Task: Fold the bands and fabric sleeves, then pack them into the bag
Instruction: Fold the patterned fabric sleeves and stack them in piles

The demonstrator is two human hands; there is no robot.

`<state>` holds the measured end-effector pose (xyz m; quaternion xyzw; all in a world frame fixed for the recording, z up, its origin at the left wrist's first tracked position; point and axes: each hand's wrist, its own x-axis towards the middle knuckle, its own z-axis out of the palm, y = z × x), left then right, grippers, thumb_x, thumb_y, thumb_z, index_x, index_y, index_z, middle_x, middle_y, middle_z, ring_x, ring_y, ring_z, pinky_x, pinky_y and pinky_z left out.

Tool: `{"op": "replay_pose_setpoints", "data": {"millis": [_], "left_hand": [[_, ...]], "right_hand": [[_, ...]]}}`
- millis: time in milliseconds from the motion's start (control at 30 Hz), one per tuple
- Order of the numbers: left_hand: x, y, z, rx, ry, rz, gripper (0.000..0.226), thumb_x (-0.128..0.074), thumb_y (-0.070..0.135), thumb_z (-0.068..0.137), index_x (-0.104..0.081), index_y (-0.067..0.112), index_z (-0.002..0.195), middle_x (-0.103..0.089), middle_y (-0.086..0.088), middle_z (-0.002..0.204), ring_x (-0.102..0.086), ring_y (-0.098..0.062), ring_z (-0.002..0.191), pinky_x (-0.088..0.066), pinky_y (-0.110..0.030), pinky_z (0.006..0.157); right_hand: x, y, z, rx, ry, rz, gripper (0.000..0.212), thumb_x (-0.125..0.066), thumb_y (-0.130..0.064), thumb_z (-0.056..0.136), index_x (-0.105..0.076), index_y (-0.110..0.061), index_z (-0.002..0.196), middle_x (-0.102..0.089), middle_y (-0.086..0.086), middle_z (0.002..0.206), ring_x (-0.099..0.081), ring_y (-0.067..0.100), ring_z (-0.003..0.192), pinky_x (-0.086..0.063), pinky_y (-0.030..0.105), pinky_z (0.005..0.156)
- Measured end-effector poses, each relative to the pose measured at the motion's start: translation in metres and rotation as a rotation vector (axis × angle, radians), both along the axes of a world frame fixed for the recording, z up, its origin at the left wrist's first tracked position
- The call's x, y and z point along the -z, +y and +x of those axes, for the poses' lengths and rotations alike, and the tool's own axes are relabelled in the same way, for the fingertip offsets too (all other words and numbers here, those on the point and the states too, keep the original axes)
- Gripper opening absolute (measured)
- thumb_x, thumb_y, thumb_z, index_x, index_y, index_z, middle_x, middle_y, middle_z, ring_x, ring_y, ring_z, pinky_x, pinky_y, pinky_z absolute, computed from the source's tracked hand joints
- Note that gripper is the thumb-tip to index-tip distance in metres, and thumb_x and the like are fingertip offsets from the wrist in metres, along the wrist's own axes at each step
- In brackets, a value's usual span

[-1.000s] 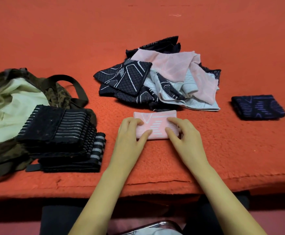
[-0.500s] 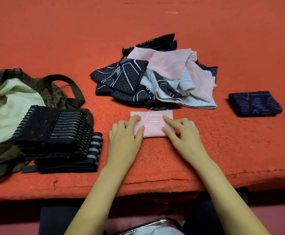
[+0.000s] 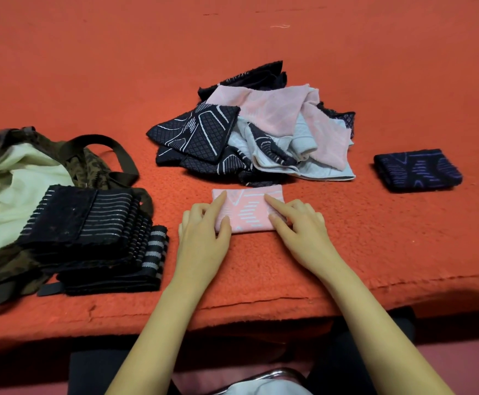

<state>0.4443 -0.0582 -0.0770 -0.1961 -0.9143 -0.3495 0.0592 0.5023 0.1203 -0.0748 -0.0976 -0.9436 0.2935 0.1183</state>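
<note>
Head view: looks down on a red cloth-covered table point(image 3: 375, 67). Shows a pink sleeve point(image 3: 249, 215), folded to a small rectangle, lying flat near the front edge, just in front of a loose pile of unfolded sleeves point(image 3: 261, 129) in black, pink and pale grey. Has the left hand point(image 3: 204, 238) at its left end, forefinger stretched flat over the top, thumb against the near edge, other fingers bent beside it on the cloth. Has the right hand point(image 3: 301, 226) at its right end likewise, forefinger straight and pressing, remaining fingers loosely bent. Grips nothing outright; possibly thumbs tucked under the fold, too hidden to say. Shows a folded dark sleeve point(image 3: 418, 171) with purple pattern well apart to the right. Shows a stack of folded black bands point(image 3: 90, 223) at left, resting partly on the open camouflage bag point(image 3: 1, 269) with pale lining.
</note>
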Motion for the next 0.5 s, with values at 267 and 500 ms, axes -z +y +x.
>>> {"op": "replay_pose_setpoints", "data": {"millis": [267,500], "left_hand": [[-0.009,0.003,0.003,0.045,-0.041,0.006,0.065,-0.033,0.051,0.075,-0.048,0.031,0.136,-0.044,0.007,0.091,-0.041,-0.017,0.091,-0.030,-0.030,0.089],[-0.038,0.083,0.029,0.257,-0.101,0.123,0.060,-0.048,0.040,0.078,-0.050,0.021,0.135,-0.050,-0.004,0.095,-0.045,-0.023,0.096,-0.029,-0.021,0.086]], "right_hand": [[-0.001,0.000,0.005,-0.021,0.140,-0.164,0.043,-0.040,-0.031,0.091,-0.053,-0.028,0.132,-0.041,-0.005,0.088,-0.041,0.015,0.092,-0.031,0.027,0.086],[-0.019,0.065,0.035,0.194,0.338,-0.289,0.034,-0.040,-0.024,0.086,-0.056,-0.035,0.114,-0.039,-0.004,0.083,-0.041,0.016,0.088,-0.029,0.012,0.082]]}}
